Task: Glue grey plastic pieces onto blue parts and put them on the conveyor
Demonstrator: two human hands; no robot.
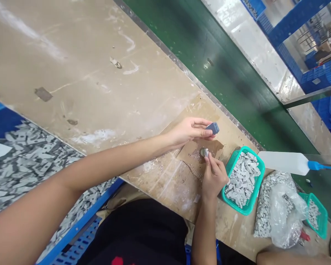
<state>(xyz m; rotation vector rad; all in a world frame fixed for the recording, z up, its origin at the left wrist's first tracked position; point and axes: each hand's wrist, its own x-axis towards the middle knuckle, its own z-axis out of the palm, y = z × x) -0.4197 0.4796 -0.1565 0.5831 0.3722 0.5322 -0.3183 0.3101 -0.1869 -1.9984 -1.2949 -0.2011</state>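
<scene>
My left hand (189,130) is closed in a pinch on a small grey-blue block (213,128), held just above the worn bench top (99,92). My right hand (213,176) is closed on a small grey piece (205,152), pressing it against a small round object (202,151) that rests on a torn scrap of brown cardboard (194,156). The two hands are a short way apart, left above right in the picture.
A teal basket (228,167) of small grey pieces sits right of my right hand. Beyond it lie a clear plastic bag (281,213) of pieces, a second teal basket (321,221) and a white squeeze bottle (284,162) with a blue nozzle. A blue crate (77,224) full of grey pieces stands at left.
</scene>
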